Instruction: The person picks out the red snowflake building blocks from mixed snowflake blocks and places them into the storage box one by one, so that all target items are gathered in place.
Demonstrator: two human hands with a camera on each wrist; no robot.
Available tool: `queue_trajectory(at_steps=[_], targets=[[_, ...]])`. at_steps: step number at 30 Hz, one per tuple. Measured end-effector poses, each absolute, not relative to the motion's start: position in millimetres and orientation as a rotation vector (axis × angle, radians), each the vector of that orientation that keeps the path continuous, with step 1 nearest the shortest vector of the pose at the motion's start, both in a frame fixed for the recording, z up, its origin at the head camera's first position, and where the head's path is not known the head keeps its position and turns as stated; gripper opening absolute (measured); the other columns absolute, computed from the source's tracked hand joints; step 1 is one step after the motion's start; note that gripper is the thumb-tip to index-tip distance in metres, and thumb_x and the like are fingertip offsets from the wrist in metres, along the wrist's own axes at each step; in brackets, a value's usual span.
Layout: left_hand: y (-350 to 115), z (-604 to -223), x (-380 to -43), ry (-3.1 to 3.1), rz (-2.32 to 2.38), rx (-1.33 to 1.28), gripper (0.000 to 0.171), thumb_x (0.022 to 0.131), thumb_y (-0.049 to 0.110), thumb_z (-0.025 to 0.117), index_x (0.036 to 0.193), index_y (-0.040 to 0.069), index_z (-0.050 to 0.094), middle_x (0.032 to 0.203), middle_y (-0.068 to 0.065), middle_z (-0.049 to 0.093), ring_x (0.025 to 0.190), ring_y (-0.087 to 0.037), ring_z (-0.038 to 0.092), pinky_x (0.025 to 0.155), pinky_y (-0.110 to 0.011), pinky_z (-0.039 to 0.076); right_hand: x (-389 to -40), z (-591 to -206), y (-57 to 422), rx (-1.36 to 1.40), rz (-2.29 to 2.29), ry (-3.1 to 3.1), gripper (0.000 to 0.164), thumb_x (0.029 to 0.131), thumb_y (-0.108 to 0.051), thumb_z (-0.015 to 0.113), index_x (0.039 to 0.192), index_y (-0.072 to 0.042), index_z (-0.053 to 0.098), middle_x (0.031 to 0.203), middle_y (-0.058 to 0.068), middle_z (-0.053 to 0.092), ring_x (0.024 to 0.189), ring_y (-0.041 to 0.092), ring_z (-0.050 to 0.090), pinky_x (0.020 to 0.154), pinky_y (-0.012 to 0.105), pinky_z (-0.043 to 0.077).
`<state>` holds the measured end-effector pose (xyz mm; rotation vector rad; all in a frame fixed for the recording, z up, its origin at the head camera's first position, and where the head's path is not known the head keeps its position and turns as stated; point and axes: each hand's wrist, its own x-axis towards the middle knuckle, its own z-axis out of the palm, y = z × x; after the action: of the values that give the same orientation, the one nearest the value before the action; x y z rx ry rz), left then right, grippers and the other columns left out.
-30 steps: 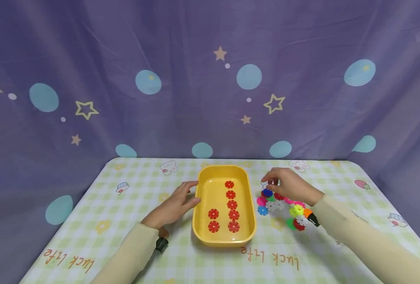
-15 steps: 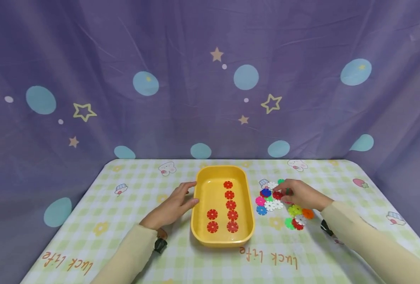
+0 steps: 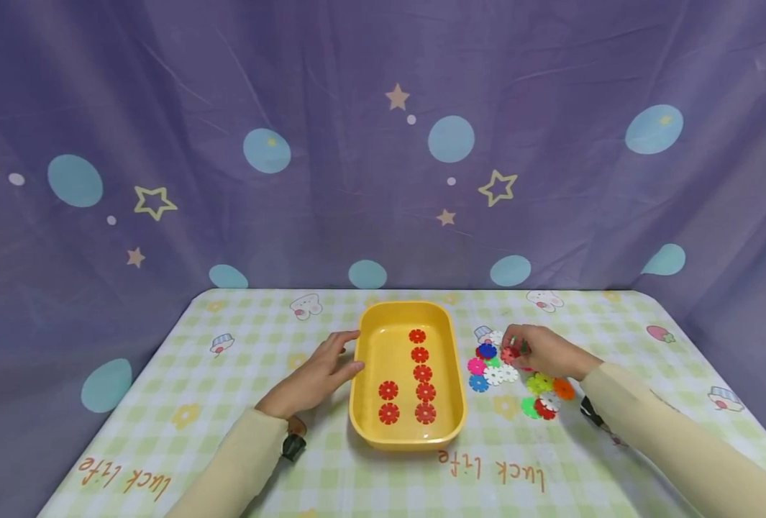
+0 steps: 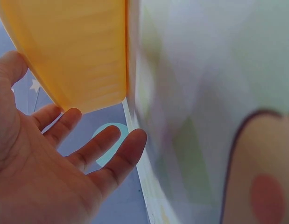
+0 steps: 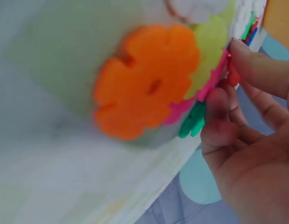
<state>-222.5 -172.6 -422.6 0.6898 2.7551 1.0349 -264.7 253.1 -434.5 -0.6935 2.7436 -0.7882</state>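
In the head view a yellow plastic tray [image 3: 363,424] holds red snowflake-shaped discs [image 3: 425,392], a longer column at right and two at left. My left hand [image 3: 314,378] is at the tray's left side, fingers spread, thumb and fingertips at the rim. The left wrist view shows the thumb [image 4: 13,67] against the tray wall [image 4: 83,60]. At the pile right of the tray, my right hand [image 3: 547,349] pinches a red snowflake disc [image 3: 509,354] between thumb and fingers. That red disc [image 5: 234,76] is partly hidden by the fingers in the right wrist view.
Loose snowflake discs lie right of the tray: blue [image 3: 478,383], white [image 3: 494,375], pink [image 3: 476,366], yellow [image 3: 539,383], orange [image 3: 564,389], green [image 3: 529,408] and others, some overlapping. A checked cloth [image 3: 260,316] covers the table; a purple curtain [image 3: 331,216] hangs behind.
My right hand has moved from the back of the pile rightward, and the red disc there is now pinched and tilted. The left hand stays at the tray.
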Motion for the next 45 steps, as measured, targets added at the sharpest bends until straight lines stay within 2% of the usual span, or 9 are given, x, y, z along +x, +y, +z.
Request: queue_trajectory(at_steps=[7, 12, 18, 23, 29, 35, 45], targets=[[-174, -422, -222, 2.757, 1.030, 0.681, 0.058, 0.097, 0.041, 0.051, 0.147, 0.018, 0.030, 0.144, 0.001, 0.032, 0.129, -0.029, 0.036, 0.100, -0.049, 0.035, -257, -441, 254, -0.769, -0.849, 2.767, 0.026, 0.087, -0.004, 0.067, 0.110, -0.016, 0.064, 0.072, 0.000, 0.055, 0.057, 0.013, 0.047, 0.057, 0.027, 0.045], [-175, -422, -222, 2.753, 1.033, 0.690, 0.059, 0.098, 0.041, 0.051, 0.147, 0.017, 0.029, 0.144, -0.001, 0.032, 0.130, -0.030, 0.036, 0.100, -0.050, 0.035, -257, -441, 253, -0.763, -0.911, 2.786, 0.033, 0.089, -0.008, 0.067, 0.121, -0.013, 0.061, 0.074, -0.001, 0.059, 0.057, 0.013, 0.050, 0.058, 0.026, 0.047], [-175, -423, -223, 2.756, 1.034, 0.684, 0.059, 0.098, 0.040, 0.051, 0.147, 0.016, 0.030, 0.144, 0.000, 0.033, 0.130, -0.029, 0.036, 0.101, -0.048, 0.035, -258, -435, 250, -0.770, -0.926, 2.807, 0.028, 0.090, -0.011, 0.066, 0.117, -0.014, 0.063, 0.086, -0.004, 0.063, 0.068, 0.015, 0.055, 0.064, 0.026, 0.051], [-176, -423, -223, 2.763, 1.028, 0.677, 0.058, 0.097, 0.041, 0.051, 0.147, 0.018, 0.030, 0.144, 0.003, 0.032, 0.131, -0.027, 0.035, 0.101, -0.047, 0.035, -254, -422, 240, -0.877, -1.002, 2.786, 0.034, 0.088, -0.008, 0.067, 0.121, -0.012, 0.062, 0.093, -0.001, 0.066, 0.077, 0.019, 0.061, 0.072, 0.026, 0.052], [-175, -422, -222, 2.763, 1.029, 0.682, 0.058, 0.097, 0.043, 0.050, 0.146, 0.018, 0.031, 0.143, 0.003, 0.033, 0.130, -0.027, 0.035, 0.101, -0.047, 0.035, -246, -401, 213, -1.119, -1.067, 2.793, 0.037, 0.085, -0.003, 0.070, 0.120, -0.014, 0.063, 0.093, -0.005, 0.065, 0.075, 0.013, 0.059, 0.072, 0.026, 0.052], [-175, -422, -222, 2.765, 1.037, 0.694, 0.058, 0.097, 0.043, 0.050, 0.147, 0.018, 0.031, 0.144, 0.002, 0.032, 0.129, -0.027, 0.036, 0.100, -0.046, 0.036, -243, -387, 180, -1.349, -1.103, 2.748, 0.037, 0.078, -0.002, 0.076, 0.113, -0.009, 0.066, 0.085, -0.009, 0.058, 0.072, 0.008, 0.053, 0.067, 0.025, 0.049], [-173, -424, -222, 2.761, 1.031, 0.692, 0.058, 0.098, 0.042, 0.050, 0.147, 0.021, 0.030, 0.145, 0.003, 0.031, 0.130, -0.027, 0.036, 0.101, -0.045, 0.035, -246, -390, 131, -1.304, -1.042, 2.648, 0.031, 0.083, -0.006, 0.072, 0.114, -0.011, 0.067, 0.093, -0.007, 0.064, 0.077, 0.007, 0.056, 0.071, 0.024, 0.050]])
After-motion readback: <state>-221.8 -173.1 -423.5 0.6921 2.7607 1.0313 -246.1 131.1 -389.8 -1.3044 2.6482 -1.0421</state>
